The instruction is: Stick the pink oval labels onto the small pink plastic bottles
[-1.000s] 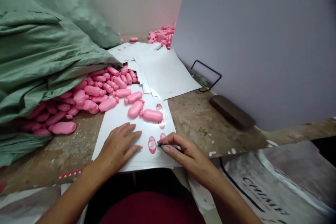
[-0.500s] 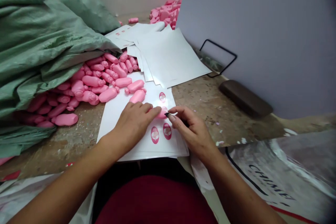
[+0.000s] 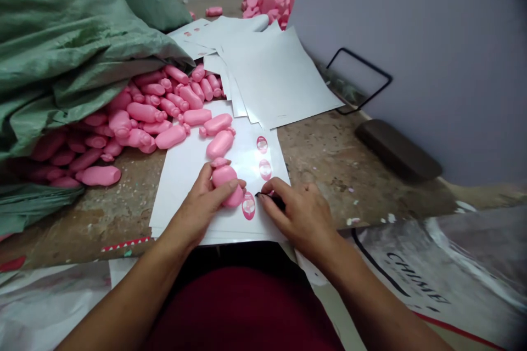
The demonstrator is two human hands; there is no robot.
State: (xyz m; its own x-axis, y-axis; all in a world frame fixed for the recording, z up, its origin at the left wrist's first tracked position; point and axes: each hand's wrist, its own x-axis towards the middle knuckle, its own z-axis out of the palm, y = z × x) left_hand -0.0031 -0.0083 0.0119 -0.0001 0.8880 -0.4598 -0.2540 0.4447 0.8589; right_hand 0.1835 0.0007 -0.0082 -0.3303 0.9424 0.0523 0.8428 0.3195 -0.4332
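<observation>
My left hand [image 3: 201,197] is closed around a pink plastic bottle [image 3: 225,176], its knobbed end pointing away from me. The bottle is held just over a white sticker sheet [image 3: 185,214], left of an oval pink-and-white sticker [image 3: 248,206]. My right hand [image 3: 300,208] pinches a slim black pointed tool [image 3: 276,199]; its tip is close to the sheet, right of that sticker. Beyond the right fingers lie two more oval stickers, one [image 3: 265,169] nearer and one [image 3: 262,145] farther. Another pink patch is mostly hidden under the right fingertips.
Many pink bottles [image 3: 146,112] spill from a green sack [image 3: 82,66] at left, some onto the sheet. White sheets [image 3: 284,77] overlap behind. A grey panel [image 3: 391,27] with a black wire frame [image 3: 362,67] and dark brown case [image 3: 397,151] stands right. More pink pieces [image 3: 269,0] are piled behind.
My left hand has drawn the bottle left and toward me, uncovering a sticker. My right hand with the black tool has come a little nearer my body. The view has shifted slightly.
</observation>
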